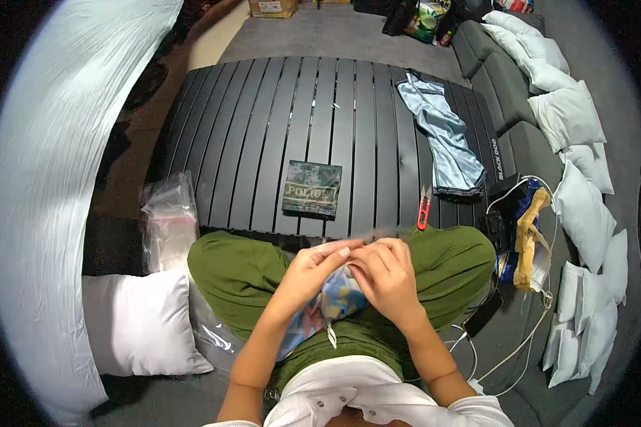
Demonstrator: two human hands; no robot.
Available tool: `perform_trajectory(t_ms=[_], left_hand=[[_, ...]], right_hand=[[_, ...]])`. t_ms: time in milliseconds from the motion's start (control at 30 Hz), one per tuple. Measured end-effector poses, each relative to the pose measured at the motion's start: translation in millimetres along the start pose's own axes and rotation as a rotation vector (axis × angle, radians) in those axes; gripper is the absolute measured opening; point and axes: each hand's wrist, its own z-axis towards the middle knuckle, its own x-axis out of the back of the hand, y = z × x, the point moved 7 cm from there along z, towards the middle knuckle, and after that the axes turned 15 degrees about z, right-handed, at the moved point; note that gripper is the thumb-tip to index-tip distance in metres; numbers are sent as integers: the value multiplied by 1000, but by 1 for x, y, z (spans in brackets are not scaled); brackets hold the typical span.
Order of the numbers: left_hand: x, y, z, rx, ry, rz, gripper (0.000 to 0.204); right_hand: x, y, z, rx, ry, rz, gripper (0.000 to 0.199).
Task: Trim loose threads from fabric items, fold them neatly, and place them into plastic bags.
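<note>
Over my lap, my left hand (pixel 312 272) and my right hand (pixel 387 277) meet with their fingertips close together, thumbs pressed in. Between and below them hangs a blue cloth with yellow and white patterning (pixel 340 297), its upper edge pinched in my fingers. A small white tag or strip dangles from it. Part of the cloth drapes down toward my left forearm. The fingertips hide what lies exactly between them, and they are slightly blurred. On the black slatted table (pixel 263 142) ahead lie a folded camouflage piece (pixel 312 189) and red-handled thread snips (pixel 424 208).
A light blue satin cloth with dark trim (pixel 445 135) lies on the table's right side. Clear plastic bags (pixel 171 220) and a white pillow (pixel 146 324) are at my left. At right are a phone (pixel 483 315), white cables, a yellow-and-blue package (pixel 530 235) and several white pillows on a sofa.
</note>
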Motion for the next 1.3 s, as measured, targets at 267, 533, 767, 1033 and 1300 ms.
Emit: perform_trajectory(t_ms=[267, 533, 767, 1033, 1300], left_hand=[[6, 7, -5, -111, 248, 360, 25], [-2, 28, -12, -363, 339, 900, 30], [-22, 20, -22, -308, 182, 652, 75], [23, 3, -7, -63, 167, 445, 21], [49, 5, -9, 33, 236, 61, 15]], right_hand=[[-13, 8, -5, 2, -158, 96, 18], [-19, 35, -8, -200, -359, 326, 22], [1, 66, -14, -547, -99, 379, 12], [-26, 77, -30, -848, -227, 1281, 9], [-46, 83, -47, -995, -220, 1475, 26]])
